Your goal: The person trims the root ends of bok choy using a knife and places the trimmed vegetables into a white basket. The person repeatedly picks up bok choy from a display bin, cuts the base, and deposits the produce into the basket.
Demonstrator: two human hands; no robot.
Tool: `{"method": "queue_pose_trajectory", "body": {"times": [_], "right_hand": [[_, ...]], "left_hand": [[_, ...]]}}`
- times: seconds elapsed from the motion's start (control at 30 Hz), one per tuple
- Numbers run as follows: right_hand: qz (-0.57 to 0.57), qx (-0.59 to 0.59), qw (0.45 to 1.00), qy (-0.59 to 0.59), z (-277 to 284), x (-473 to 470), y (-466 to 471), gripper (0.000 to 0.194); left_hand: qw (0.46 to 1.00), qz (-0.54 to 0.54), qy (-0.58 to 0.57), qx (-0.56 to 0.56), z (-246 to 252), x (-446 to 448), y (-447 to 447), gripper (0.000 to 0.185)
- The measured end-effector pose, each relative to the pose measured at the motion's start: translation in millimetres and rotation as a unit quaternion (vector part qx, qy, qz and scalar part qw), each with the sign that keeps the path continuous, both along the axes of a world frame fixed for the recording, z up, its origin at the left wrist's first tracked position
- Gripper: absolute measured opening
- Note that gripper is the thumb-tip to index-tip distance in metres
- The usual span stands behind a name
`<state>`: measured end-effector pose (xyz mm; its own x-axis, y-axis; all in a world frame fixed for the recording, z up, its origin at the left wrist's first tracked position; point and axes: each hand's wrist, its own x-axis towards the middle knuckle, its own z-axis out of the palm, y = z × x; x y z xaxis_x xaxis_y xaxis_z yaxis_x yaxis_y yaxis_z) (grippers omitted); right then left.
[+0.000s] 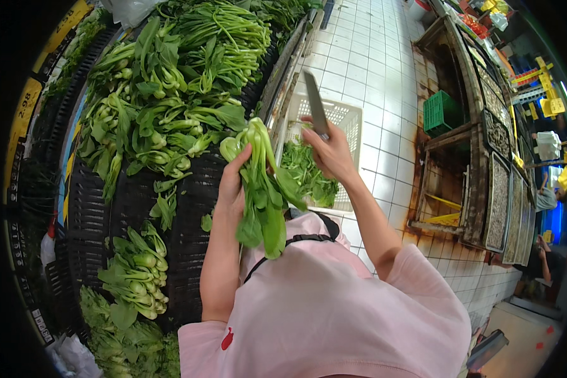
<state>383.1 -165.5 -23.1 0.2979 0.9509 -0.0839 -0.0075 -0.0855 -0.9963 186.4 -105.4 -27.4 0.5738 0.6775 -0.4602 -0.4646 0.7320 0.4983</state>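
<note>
My left hand grips a bunch of bok choy near its pale stem end, the leaves hanging down towards my shirt. In my right hand is a knife, its blade pointing up and away from the bunch. Below on the floor, a white plastic crate holds loose green leaves. To the left, more bok choy lies heaped on a black slatted display shelf, with a smaller pile nearer to me.
Long-stemmed greens are piled at the shelf's far end, and lettuce-like leaves lie at its near end. Across the white tiled floor stands a worn stall with trays and a green crate beneath. A person is at the far right.
</note>
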Motion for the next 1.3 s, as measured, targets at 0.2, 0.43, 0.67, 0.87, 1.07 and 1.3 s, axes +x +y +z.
{"method": "queue_pose_trajectory", "body": {"times": [0.2,0.43,0.67,0.87,1.07,1.3], "right_hand": [[0.194,-0.038,0.98,-0.019,28,-35,56,0.038],[0.284,-0.039,0.958,-0.006,15,-64,88,0.034],[0.359,-0.051,0.931,-0.039,11,-87,108,0.034],[0.245,-0.054,0.966,-0.064,-20,-115,105,0.033],[0.291,0.116,0.898,-0.308,-93,-180,113,0.028],[0.281,0.148,0.811,-0.491,-107,-218,141,0.022]], "left_hand": [[0.997,-0.049,-0.049,-0.018,-1,-10,0,0.04],[0.972,-0.031,-0.23,-0.044,-25,-54,10,0.06],[0.997,0.041,-0.068,0.009,-37,-80,10,0.05],[0.983,0.179,0.029,0.03,-43,-120,-13,0.047],[0.929,0.362,0.053,0.044,-94,-214,-89,0.05],[0.865,0.476,0.149,0.06,-61,-210,-120,0.052]]}}
